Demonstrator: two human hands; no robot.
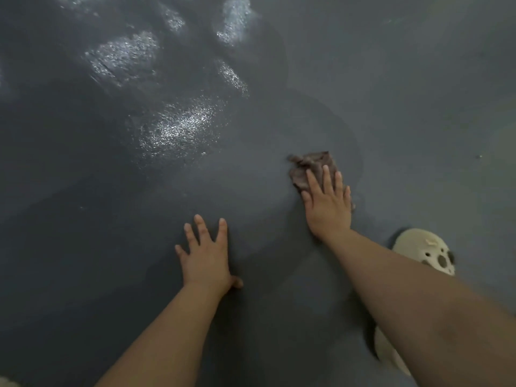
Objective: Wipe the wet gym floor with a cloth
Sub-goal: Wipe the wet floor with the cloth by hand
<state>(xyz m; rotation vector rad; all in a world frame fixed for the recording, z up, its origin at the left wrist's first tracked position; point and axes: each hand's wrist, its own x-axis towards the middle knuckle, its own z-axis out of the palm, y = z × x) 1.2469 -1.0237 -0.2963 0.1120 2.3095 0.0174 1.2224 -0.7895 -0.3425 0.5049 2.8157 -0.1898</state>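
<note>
Wet sheen on the dark gym floor (178,127) far left — then the left hand (206,255), fingers spread and flat on the floor, holding nothing. Right of it, the right hand (328,203) presses straight fingers onto the crumpled brown cloth (310,166). A cream perforated shoe (424,250) sits furthest right.

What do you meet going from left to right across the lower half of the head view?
Left hand flat on the dark grey floor → crumpled brown cloth under the right hand → cream perforated clog.
</note>
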